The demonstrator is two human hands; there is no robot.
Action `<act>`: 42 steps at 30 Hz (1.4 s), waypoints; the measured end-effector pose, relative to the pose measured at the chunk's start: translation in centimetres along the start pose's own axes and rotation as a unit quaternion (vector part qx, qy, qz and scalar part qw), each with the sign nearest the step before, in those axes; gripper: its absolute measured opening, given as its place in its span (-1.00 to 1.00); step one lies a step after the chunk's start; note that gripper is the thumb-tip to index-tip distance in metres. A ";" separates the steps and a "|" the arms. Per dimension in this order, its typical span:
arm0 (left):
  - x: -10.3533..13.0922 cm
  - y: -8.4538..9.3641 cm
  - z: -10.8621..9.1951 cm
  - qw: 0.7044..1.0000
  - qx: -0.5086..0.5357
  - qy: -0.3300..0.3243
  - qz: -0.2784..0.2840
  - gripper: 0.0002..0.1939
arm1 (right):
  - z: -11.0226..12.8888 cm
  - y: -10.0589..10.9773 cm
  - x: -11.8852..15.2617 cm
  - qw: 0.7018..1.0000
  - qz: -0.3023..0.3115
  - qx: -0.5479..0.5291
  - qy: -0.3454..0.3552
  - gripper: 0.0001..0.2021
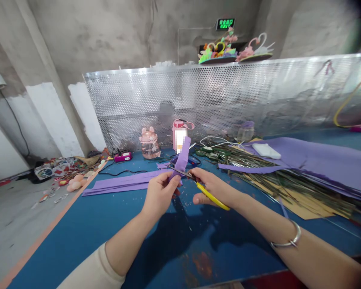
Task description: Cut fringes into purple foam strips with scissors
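Between thumb and fingers, my left hand [161, 192] pinches the lower end of a purple paper strip [183, 156], which stands up and curls slightly. My right hand [212, 188] grips yellow-handled scissors [212, 195], whose blades point left and cross the strip just above my left fingertips. Whether the blades are cutting through it cannot be made out. Behind my left hand, a stack of long purple strips [117, 186] lies flat on the blue table [108, 228].
A pink bottle [149, 143] and a magenta power socket [123, 156] stand at the back. On the right lie thin dark stems [289, 180], a large purple sheet [313, 156] and a white power bank [266, 151]. A perforated metal panel [132, 96] borders the table's back.
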State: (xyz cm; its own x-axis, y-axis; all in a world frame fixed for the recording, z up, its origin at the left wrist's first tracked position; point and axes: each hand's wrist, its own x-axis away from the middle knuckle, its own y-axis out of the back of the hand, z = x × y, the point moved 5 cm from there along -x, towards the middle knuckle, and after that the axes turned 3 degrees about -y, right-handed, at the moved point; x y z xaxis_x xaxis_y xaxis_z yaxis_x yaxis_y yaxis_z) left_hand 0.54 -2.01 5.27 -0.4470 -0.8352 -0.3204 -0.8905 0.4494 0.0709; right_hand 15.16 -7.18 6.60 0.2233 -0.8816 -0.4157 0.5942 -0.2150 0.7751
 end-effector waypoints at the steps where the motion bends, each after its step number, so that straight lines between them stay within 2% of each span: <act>1: 0.0 -0.1 0.0 1.000 -0.002 0.001 0.002 -0.74 | 0.0 -0.1 0.0 1.000 0.004 -0.006 0.000 -0.20; 7: 0.0 -0.2 0.2 1.000 -0.009 0.005 0.016 -0.77 | 0.0 -0.6 0.1 0.995 0.029 -0.093 -0.004 -0.25; 12: -0.1 -0.1 0.1 1.000 -0.009 0.006 0.016 -0.77 | 0.1 -0.5 0.1 0.993 0.026 -0.115 -0.009 -0.30; 16: -0.1 -0.1 0.0 1.000 -0.008 0.002 0.012 -0.77 | 0.2 -0.5 0.1 0.995 0.024 -0.095 -0.005 -0.37; 19: -0.2 -0.1 0.0 1.000 -0.002 -0.001 0.008 -0.76 | 0.1 -0.5 0.1 0.997 0.019 -0.076 0.005 -0.32; 23: -0.3 0.4 0.5 0.999 0.028 0.017 -0.032 -0.72 | 0.1 -0.5 0.1 0.998 0.033 -0.048 0.023 -0.17; 27: -0.4 0.9 0.7 0.997 0.047 0.012 -0.064 -0.71 | -0.3 -0.4 0.2 0.999 0.042 -0.014 0.015 -0.20; 36: 0.0 0.2 0.5 0.999 0.041 0.013 -0.033 -0.74 | 0.2 -0.4 0.1 1.000 0.006 0.001 0.024 -0.26; 42: 0.1 0.2 0.5 0.998 0.050 0.015 -0.029 -0.73 | 0.0 -0.5 0.1 0.999 0.002 -0.032 0.000 -0.47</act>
State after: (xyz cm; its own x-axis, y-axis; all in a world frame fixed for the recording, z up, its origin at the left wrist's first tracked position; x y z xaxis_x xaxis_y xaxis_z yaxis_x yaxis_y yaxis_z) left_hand 0.38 -1.85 4.80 -0.3983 -0.8694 -0.2924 -0.9029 0.4277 -0.0417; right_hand 14.88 -7.16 6.18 0.2257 -0.8823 -0.4130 0.6421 -0.1841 0.7442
